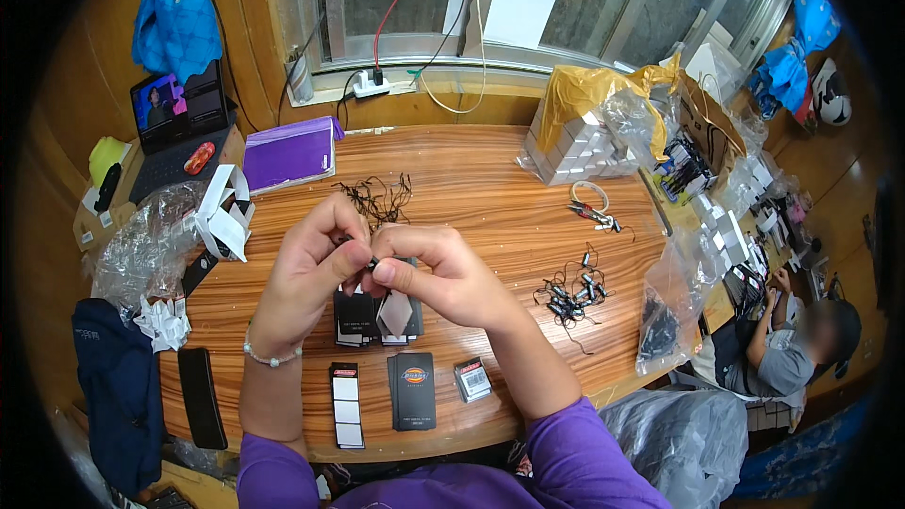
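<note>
Over the middle of the table, my left hand [320, 259] and my right hand [429, 273] meet, thumbs and fingertips pinched. A small black piece [372, 264], perhaps part of a cord, shows between them. A pale tag [396, 314] hangs or lies just below my fingers; I cannot tell which. Stacks of black hang tags [355, 316] lie under my hands, partly hidden. Nearer me are a strip of white labels [347, 412], a pile of dark tags [413, 401] and a small stack of label cards [473, 380]. Behind my hands lies a tangle of black cords [379, 198].
More black cords with small ends [573, 297] and red-handled scissors [592, 213] lie to the right. A bag of white boxes [586, 146] stands far right, a purple notebook [290, 155] and laptop [179, 123] far left. A black phone [202, 399] lies left. Another person [792, 349] sits at right.
</note>
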### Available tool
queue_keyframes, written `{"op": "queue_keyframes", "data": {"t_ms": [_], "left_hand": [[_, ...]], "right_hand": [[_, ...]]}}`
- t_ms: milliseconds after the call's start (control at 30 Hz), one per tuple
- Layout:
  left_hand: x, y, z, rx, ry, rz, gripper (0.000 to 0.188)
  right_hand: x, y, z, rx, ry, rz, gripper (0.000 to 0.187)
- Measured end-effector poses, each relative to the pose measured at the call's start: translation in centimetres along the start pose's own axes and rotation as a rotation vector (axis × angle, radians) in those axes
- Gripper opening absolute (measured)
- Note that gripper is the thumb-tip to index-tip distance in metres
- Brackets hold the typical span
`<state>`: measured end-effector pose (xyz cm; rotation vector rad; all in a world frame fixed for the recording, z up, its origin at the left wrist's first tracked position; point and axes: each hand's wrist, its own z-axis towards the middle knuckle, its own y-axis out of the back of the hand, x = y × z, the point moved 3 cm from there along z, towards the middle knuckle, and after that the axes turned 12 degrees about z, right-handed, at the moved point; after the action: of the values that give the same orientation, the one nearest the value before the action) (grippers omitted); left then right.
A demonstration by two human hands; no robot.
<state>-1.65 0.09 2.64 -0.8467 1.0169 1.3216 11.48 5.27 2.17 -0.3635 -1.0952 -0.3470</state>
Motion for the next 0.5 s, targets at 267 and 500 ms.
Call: {"op": "queue_keyframes", "data": {"t_ms": [267, 500], "left_hand": [[0.7, 0.3, 1.0, -0.25, -0.122, 0.381, 0.028], [1.8, -0.7, 1.4, -0.399, -0.282, 0.579, 0.03]], "right_hand": [[-1.7, 0.4, 0.9, -0.098, -0.061, 0.235, 0.029], [-2.3, 2.5, 1.2, -0.395, 0.09, 0.756, 0.029]]}}
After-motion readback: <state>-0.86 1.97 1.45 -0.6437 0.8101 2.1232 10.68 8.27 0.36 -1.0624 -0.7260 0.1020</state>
